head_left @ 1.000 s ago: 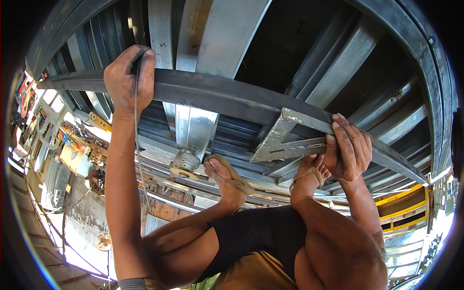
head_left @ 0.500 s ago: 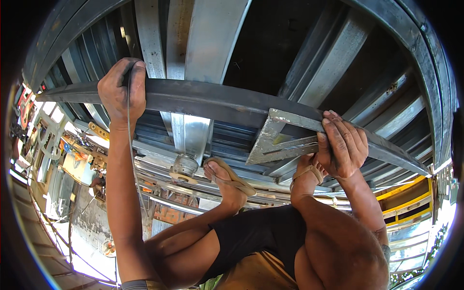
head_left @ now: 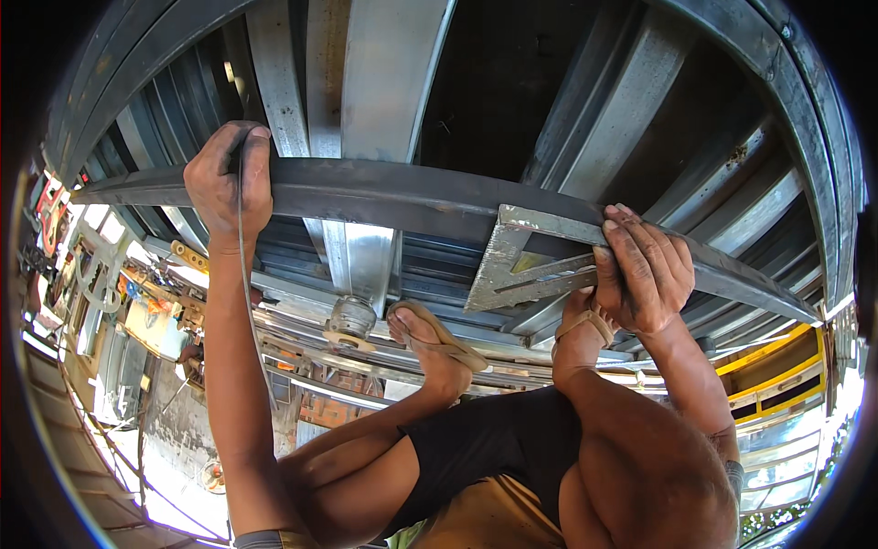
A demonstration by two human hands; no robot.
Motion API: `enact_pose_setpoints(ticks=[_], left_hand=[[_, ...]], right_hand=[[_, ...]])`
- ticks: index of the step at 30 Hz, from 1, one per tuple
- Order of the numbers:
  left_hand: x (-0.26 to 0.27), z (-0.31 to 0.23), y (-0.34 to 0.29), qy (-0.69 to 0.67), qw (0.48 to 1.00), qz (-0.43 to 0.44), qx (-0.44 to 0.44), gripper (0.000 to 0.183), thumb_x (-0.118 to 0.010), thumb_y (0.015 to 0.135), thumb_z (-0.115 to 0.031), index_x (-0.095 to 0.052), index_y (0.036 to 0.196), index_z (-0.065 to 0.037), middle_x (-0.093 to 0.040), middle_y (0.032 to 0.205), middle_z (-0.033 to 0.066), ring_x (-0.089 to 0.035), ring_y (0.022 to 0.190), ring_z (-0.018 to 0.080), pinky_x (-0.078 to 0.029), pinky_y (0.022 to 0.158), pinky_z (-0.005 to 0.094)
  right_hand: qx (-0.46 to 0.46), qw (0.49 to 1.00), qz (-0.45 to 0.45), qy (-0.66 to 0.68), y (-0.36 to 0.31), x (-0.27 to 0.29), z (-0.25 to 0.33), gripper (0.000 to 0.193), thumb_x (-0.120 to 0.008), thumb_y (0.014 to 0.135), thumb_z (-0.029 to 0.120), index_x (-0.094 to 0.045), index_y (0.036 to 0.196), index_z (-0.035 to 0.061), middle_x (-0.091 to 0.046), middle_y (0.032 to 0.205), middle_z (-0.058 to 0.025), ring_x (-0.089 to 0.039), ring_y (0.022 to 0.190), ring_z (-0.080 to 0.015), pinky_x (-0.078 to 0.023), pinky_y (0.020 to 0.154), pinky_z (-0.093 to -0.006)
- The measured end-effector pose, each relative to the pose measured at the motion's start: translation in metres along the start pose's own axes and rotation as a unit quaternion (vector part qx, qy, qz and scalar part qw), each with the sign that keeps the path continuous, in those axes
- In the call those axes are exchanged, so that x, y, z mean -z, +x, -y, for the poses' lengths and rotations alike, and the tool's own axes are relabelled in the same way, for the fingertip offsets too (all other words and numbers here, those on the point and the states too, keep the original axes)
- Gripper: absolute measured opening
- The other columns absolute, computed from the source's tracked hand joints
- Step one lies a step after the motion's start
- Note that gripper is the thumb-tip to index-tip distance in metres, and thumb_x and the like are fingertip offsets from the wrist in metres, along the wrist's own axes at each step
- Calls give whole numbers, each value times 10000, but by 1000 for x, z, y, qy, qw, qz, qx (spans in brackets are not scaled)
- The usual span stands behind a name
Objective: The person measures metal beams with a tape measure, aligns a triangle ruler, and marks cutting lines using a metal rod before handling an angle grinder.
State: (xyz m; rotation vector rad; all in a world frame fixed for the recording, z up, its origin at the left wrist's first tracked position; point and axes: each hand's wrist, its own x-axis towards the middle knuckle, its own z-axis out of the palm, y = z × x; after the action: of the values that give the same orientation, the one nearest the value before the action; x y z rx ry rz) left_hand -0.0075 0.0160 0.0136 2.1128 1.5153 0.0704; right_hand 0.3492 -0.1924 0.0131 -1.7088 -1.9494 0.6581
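Square and right hand have slid slightly left along the bar since a second ago, and the left hand now sits a little lower in view. Nearest are dark shorts and bent legs, the knees spread. Beyond them the feet, in tan sandals, point away from the body. Just left of the left sandal is a round metal tool with a tan disc.

Farther off, the dark bar runs from left to right, beyond both feet. On its left part the left hand is clenched around a thin rod, which hangs down along the forearm; whether the fingers also wrap the bar, I cannot tell. The right hand is clamped on the right end of the square, fingers over the bar's top and thumb lower. The square (a scuffed grey triangle) lies against the bar's near side, its pointed corner toward the body. Beyond the bar, grey metal slats stretch away over dark gaps. At the right stands a yellow frame.
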Motion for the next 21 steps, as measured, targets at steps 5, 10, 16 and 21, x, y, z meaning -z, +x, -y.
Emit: enact_pose_setpoints(ticks=[5,10,16,21], left_hand=[[0,1,0,9,1000,3,-20,171,-601,906,-86,-692,880,57,-664,723,119,-644,659,169,-484,633,279],[1,2,0,8,1000,4,-13,167,-600,904,-84,-691,875,53,-653,713,114,-639,654,166,-483,633,278],[1,1,0,14,1000,3,-21,157,-602,897,-78,-691,870,48,-653,708,116,-642,646,170,-483,627,280],[1,3,0,15,1000,2,-24,152,-605,893,-76,-693,870,47,-659,710,119,-648,643,175,-483,621,283]], right_hand=[[3,1000,-4,1,0,-1,0,282,-766,749,50,-724,1022,-9,-750,964,-152,-747,877,-262,-545,720,-300],[3,1000,-5,0,-1,-1,-1,290,-770,749,52,-722,1029,-8,-750,965,-152,-746,877,-266,-545,722,-303],[10,1000,2,-2,0,0,0,292,-764,757,48,-713,1040,-4,-750,965,-150,-744,880,-264,-543,728,-303],[10,1000,3,-6,-1,0,0,274,-753,773,51,-712,1039,-3,-752,968,-148,-745,881,-262,-540,732,-298]])
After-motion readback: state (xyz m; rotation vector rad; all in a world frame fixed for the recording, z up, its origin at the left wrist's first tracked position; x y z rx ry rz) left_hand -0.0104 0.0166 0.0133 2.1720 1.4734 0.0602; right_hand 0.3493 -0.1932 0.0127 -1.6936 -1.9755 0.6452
